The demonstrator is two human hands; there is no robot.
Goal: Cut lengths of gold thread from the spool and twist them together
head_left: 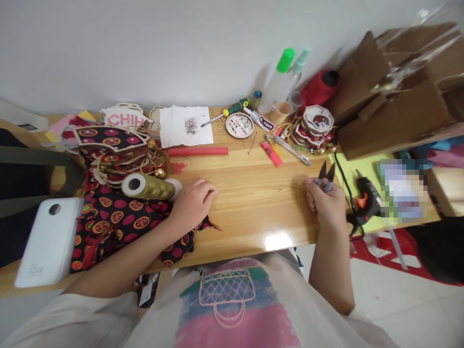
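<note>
Holds the snips [331, 173] in the right grip [326, 198], closed around the handles, over the right part of the worktop [261, 198]. Points both dark blades away from the body, toward the wall [145, 53], with the tips slightly apart. Sets the long axis from body side to wall side, leaning a little to the right; cannot tell how steeply tilted upward. Places the left grip [192, 203] well apart from the snips, just beside the thread cone [152, 188], with fingers bent down; cannot tell whether holding anything there. Under the left forearm, patterned cloth [134, 217]. At the far left, a white device [47, 241]. On the worktop, pale wood grain, with a bright glare near the front edge. Along the wall side, a smudged tissue [172, 125], a screwdriver [234, 107] with its tip over it, a round plaque [239, 125], a glue tube [266, 122] and a pen [295, 151]. Behind these, a green-capped bottle [273, 92]. To the right, a brown box [395, 111] and, nearer, a glue gun [368, 195] on a yellow-green sheet [348, 166]. Below, a pale tiled floor [416, 309].
</note>
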